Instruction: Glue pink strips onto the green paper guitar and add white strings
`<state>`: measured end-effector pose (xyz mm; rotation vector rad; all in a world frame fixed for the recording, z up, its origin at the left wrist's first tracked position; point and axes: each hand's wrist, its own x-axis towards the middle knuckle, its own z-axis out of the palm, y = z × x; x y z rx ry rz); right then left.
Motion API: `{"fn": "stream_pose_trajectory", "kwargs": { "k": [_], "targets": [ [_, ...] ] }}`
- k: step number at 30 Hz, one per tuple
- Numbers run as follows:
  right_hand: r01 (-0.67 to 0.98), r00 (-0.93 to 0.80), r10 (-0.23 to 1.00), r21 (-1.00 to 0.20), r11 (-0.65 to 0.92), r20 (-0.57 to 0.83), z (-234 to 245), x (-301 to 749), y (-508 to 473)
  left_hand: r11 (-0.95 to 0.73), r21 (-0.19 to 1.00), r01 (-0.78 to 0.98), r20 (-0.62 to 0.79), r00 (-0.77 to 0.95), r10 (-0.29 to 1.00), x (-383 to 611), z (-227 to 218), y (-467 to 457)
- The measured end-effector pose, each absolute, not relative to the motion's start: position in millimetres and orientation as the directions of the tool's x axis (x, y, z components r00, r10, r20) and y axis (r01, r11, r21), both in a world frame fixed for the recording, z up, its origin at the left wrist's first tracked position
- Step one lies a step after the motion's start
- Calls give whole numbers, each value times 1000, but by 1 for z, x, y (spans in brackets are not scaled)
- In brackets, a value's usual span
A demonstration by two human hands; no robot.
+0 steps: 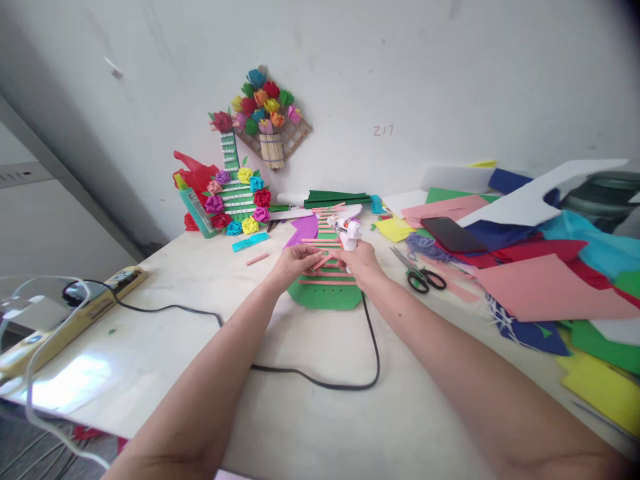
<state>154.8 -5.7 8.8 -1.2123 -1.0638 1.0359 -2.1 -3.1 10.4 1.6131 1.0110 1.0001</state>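
Observation:
A white glue gun (351, 233) is gripped in my right hand (362, 261), its nozzle pointing away to the left. The fingers of my left hand (299, 261) pinch a short pink paper strip (321, 262), and the right fingertips come close to the strip's other end. Both hands are over a green paper cutout (325, 299) with a rounded base and a narrow upper part. Several pink strips (327, 283) lie across it in rows. My hands and the glue gun hide its middle. A loose pink strip (257, 259) lies to the left.
Black-handled scissors (419, 272) and a phone (453, 235) lie right, amid coloured paper sheets (555, 287). A flower-trimmed guitar shape (237, 193) leans at the back beside a green glue bottle (197, 210). A black cord (320, 381) crosses the table; a power strip (75, 317) sits left.

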Motion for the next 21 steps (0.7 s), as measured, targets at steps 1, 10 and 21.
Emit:
{"fn": "stream_pose_trajectory", "kwargs": {
  "k": [1, 10, 21],
  "targets": [
    [-27, 207, 975, -996, 86, 78, 8, 155, -5, -236, 947, 218, 164, 304, 938, -3, 12, -3],
    [77, 233, 963, -990, 121, 136, 7, 153, -5, -523, 452, 723, 499, 281, 820, 4, 13, -5],
    [-18, 234, 951, -977, 214, 204, 13, 158, -6, -436, 529, 728, 506, 142, 851, 2, 21, -8]
  ]
}}
